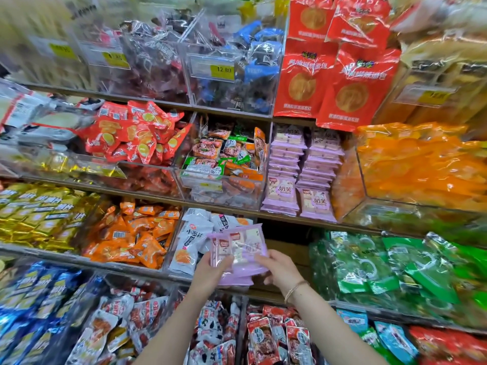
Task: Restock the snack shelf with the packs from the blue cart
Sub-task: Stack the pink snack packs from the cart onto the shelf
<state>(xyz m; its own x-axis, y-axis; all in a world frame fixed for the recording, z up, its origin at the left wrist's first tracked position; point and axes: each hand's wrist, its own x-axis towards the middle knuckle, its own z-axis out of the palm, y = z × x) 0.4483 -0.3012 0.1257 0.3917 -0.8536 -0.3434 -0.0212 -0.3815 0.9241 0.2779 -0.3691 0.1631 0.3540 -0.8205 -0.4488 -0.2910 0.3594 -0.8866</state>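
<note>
Both my hands hold a small stack of purple snack packs (pixel 238 250) in front of the shelf, a little below centre. My left hand (pixel 210 271) grips the stack's left side with the thumb on top. My right hand (pixel 279 270), a thin bracelet on its wrist, grips the right side. Two piles of the same purple packs (pixel 303 175) stand one shelf up, just right of the held stack. Directly behind the held packs is a dark gap on the shelf (pixel 284 233). The blue cart is out of view.
Clear plastic bins of snacks fill the shelves: red packs (pixel 137 133), mixed green and orange packs (pixel 224 159), orange packs (pixel 131 233), white packs (pixel 192 238), green bags (pixel 390 267), orange bags (pixel 421 164). Big red bags (pixel 337 75) hang above the purple piles.
</note>
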